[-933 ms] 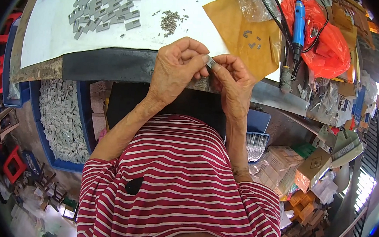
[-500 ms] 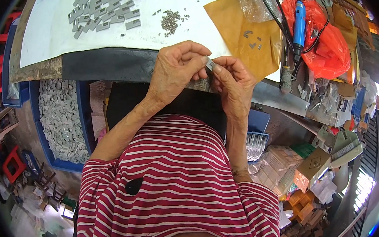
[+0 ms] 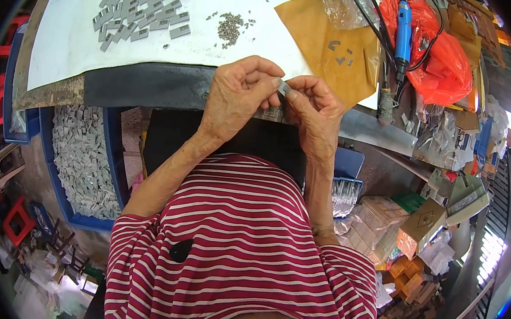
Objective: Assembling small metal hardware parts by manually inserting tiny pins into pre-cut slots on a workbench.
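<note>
Between my two hands, just over the table's front edge, is a small grey rectangular block (image 3: 283, 88). My left hand (image 3: 240, 92) pinches its left end between thumb and fingers. The fingers of my right hand (image 3: 318, 107) close on the other end, the thumb lying against the block. My fingertips hide much of it. Beyond my left hand, many similar grey blocks (image 3: 141, 9) lie on a white sheet (image 3: 54, 48). A heap of tiny metal parts (image 3: 229, 30) sits nearer my hands.
Brown paper (image 3: 314, 29) holds several small dark pieces (image 3: 342, 61). A blue electric screwdriver (image 3: 404, 36) with a black cable hangs beside a red plastic bag (image 3: 445, 72). Left below the table, a blue bin (image 3: 53, 170) is full of small grey pieces. Cardboard boxes (image 3: 421, 226) stand at right.
Both hands stay in nearly the same place. The grey block between them has tilted very slightly; nothing else has visibly moved.
</note>
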Demonstrator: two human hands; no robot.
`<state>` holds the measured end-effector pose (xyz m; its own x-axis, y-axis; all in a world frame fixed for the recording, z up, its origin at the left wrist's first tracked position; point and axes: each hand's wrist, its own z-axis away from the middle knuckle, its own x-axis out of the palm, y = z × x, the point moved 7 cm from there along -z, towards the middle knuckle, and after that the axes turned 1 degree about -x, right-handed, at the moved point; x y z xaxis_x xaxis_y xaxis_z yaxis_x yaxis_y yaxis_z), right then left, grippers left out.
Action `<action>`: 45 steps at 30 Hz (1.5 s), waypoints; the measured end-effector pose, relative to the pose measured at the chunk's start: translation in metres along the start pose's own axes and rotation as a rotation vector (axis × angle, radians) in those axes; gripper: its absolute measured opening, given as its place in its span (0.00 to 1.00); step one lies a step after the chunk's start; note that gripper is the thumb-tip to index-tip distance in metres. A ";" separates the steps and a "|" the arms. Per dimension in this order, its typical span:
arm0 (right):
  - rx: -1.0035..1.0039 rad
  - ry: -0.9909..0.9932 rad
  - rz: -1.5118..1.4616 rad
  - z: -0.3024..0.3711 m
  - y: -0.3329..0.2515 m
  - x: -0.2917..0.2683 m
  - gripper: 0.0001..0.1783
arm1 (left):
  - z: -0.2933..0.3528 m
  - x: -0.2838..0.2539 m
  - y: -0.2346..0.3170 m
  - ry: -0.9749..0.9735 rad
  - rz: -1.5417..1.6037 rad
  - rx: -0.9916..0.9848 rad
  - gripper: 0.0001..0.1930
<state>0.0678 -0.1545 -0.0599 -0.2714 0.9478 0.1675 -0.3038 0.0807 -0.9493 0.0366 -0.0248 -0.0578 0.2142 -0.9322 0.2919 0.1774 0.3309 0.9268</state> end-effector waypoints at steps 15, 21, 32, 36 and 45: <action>-0.040 0.045 0.003 0.003 -0.001 0.002 0.05 | 0.000 0.001 0.000 0.020 0.009 0.009 0.06; -0.067 0.093 0.056 0.003 -0.002 0.002 0.05 | 0.001 0.003 0.002 0.025 -0.074 0.012 0.07; 0.000 -0.004 -0.084 0.001 0.001 0.004 0.05 | -0.002 -0.001 0.003 -0.025 -0.058 0.001 0.06; 0.004 -0.016 -0.138 0.001 0.000 0.008 0.06 | -0.001 -0.003 0.006 -0.012 -0.071 0.000 0.06; -0.018 0.010 0.016 0.002 -0.003 0.006 0.06 | -0.001 -0.005 0.005 0.002 -0.078 -0.016 0.06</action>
<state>0.0654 -0.1496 -0.0555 -0.2669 0.9520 0.1499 -0.2834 0.0712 -0.9564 0.0371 -0.0189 -0.0550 0.2011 -0.9548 0.2188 0.2090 0.2601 0.9427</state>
